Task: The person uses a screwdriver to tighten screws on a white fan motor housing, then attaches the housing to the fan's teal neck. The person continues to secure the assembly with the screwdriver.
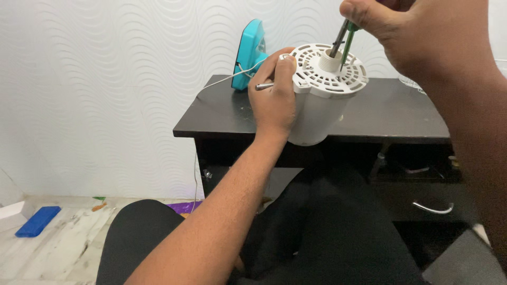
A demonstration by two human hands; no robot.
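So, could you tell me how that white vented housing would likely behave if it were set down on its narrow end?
The white housing is wider at its slotted top than at its base, so it would probably tip. It looks like rigid plastic, likely light, since the left hand alone supports it.

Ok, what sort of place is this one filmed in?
Probably a room in a home, used as a makeshift repair spot: a dark desk against wavy-patterned wallpaper, a marble-like floor, and the person seated, holding a white vented housing.

Blue clock behind; desk seemingly open.
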